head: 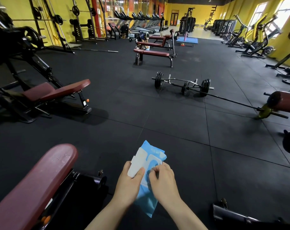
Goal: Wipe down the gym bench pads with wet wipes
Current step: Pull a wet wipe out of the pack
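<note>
A blue pack of wet wipes (153,155) is held in front of me above the dark floor. My left hand (128,185) grips the pack from the left, its thumb lying on the raised white lid flap. My right hand (163,181) pinches at the pack's opening, where a bit of white wipe shows between its fingertips. A maroon bench pad (38,183) runs along my lower left, close beside my left forearm.
An inclined maroon bench (58,92) stands at mid left. A loaded barbell (182,83) lies on the floor ahead. Flat maroon benches (150,53) stand farther back, with a person bent over near them. Machines line both walls; a maroon roller pad (283,101) is at right.
</note>
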The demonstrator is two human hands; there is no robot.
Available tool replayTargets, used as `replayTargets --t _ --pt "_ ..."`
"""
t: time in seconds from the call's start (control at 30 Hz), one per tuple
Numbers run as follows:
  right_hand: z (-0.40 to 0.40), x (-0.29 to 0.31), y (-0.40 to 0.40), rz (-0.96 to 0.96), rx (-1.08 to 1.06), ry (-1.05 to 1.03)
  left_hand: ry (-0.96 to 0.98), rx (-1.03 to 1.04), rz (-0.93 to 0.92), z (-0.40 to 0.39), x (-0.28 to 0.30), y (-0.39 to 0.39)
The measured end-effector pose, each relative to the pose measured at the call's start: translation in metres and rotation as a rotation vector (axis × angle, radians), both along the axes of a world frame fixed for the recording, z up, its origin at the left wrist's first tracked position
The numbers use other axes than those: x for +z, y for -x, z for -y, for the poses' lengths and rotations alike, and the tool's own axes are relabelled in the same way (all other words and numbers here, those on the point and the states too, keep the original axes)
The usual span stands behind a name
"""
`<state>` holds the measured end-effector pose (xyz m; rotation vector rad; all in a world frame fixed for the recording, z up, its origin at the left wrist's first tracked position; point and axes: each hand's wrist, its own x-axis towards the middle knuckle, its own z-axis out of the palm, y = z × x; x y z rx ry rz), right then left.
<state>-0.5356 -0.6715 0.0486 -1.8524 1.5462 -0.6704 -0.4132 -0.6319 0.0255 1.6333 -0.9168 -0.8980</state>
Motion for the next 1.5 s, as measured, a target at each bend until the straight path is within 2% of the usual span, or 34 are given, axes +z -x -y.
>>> replayTargets --t 0.2,0.4,0.5,0.57,0.7,0.77,0.83,1.03,1.1,1.27,1.4,1.5 --pt "0.008 0.011 0.003 0.102 -0.031 -0.073 -0.018 0.007 -0.084 0.002 0.009 -0.007" --pt "0.014 0.019 0.006 0.417 -0.13 -0.347 -0.031 -0.066 -0.09 0.001 0.018 -0.017" --pt "0.015 0.02 0.009 0.537 -0.094 -0.451 -0.026 -0.036 -0.07 0.0 0.02 -0.018" --pt "0.015 0.02 0.01 0.467 -0.062 -0.4 -0.009 -0.02 -0.069 -0.001 0.02 -0.017" --pt "0.012 0.023 0.008 0.116 -0.012 -0.068 0.027 -0.016 -0.041 -0.002 0.022 -0.014" --pt "0.012 0.023 0.006 0.009 -0.004 0.037 0.027 -0.015 -0.018 -0.001 0.022 -0.013" --pt "0.016 0.022 0.008 -0.018 0.007 0.081 0.015 -0.011 -0.007 -0.001 0.021 -0.014" --pt "0.012 0.031 0.007 0.06 0.044 0.045 -0.033 0.015 0.038 0.0 0.01 -0.017" --pt "0.01 0.035 0.006 0.131 0.062 -0.005 -0.055 0.033 0.031 -0.001 0.005 -0.017" --pt "0.012 0.045 0.009 0.578 0.019 -0.288 -0.081 0.049 0.011 0.002 -0.002 -0.021" --pt "0.01 0.053 0.012 0.76 0.011 -0.343 -0.082 0.043 0.01 0.005 -0.002 -0.023" --pt "0.013 0.068 0.016 0.862 0.062 -0.299 -0.13 0.056 0.032 0.004 -0.007 -0.024"
